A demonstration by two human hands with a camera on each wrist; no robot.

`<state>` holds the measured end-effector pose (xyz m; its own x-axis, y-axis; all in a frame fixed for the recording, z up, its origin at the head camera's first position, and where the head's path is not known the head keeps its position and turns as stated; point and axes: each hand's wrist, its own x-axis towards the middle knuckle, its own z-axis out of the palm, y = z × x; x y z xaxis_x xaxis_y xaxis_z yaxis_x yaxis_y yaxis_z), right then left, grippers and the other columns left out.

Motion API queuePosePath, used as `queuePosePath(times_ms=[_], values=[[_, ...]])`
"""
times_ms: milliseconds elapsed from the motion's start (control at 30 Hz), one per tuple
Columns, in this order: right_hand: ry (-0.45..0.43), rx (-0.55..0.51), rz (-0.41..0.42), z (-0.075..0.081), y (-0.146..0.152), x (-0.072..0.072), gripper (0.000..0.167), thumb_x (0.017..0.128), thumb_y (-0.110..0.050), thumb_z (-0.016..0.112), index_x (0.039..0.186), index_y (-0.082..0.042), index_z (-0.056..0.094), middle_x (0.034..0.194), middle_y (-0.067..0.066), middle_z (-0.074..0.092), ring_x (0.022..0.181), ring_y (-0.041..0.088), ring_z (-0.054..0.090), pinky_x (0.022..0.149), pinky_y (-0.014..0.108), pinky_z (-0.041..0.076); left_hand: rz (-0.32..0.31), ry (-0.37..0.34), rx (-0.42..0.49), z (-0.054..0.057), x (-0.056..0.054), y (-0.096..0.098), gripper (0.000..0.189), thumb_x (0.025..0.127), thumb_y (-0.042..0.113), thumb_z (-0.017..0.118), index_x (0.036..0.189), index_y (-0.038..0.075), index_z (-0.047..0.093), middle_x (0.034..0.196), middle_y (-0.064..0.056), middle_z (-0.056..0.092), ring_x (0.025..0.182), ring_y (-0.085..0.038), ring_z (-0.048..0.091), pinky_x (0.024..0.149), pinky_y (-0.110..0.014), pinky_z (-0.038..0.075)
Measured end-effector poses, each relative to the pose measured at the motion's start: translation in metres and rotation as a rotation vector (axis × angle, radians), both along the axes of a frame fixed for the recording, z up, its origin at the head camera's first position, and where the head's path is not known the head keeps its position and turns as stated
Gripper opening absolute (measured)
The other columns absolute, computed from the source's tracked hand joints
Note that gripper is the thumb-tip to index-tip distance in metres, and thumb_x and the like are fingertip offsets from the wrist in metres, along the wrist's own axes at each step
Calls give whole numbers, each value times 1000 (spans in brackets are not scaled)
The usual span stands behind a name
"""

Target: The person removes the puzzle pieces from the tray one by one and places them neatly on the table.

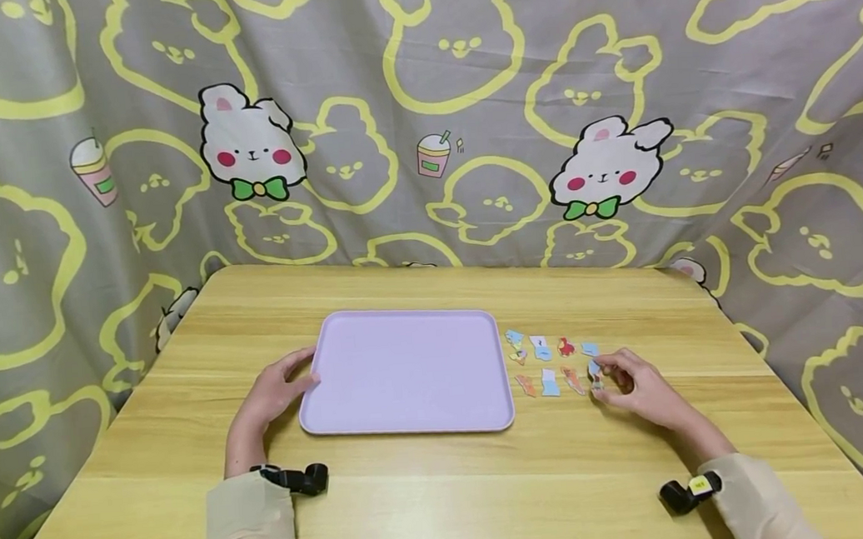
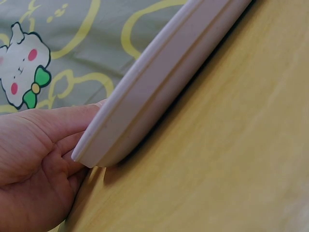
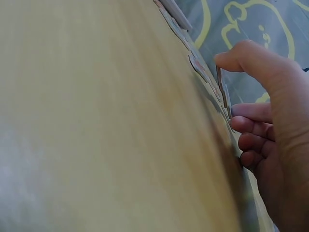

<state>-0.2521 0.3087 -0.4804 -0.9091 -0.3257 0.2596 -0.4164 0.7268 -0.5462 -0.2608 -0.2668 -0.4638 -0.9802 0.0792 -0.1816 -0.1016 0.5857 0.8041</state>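
Note:
A shallow lilac tray [image 1: 409, 371] lies on the table with nothing on it. My left hand [image 1: 275, 393] grips its left edge, thumb at the rim and fingers underneath in the left wrist view, where the tray's side wall [image 2: 145, 82] shows close up. Just right of the tray, several small puzzle pieces in blue, orange and red, among them a red one [image 1: 566, 346], lie in two rows. At the right end of the near row my right hand [image 1: 646, 388] pinches a blue-topped puzzle piece [image 1: 596, 373] between thumb and fingers. That piece [image 3: 220, 87] stands tilted up on edge in the right wrist view.
Everything rests on a light wood-grain table [image 1: 433, 503]. A grey curtain [image 1: 356, 49] with yellow outlines and white rabbits hangs behind the table and along both sides. Each wrist wears a small black camera, one by the left sleeve [image 1: 249, 516].

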Motion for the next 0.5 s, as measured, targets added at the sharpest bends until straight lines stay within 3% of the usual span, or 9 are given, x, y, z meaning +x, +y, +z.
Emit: queuePosePath(times_ms=[500], values=[[-33,70,47,7,0,-1,48,80,-20,79,120,1,63,88,-1,50,70,2,39,58,18,35,5,-10,14,1,0,-1,58,99,22,57,152,9,35,160,-22,26,150,-44,15,122,-60,15]])
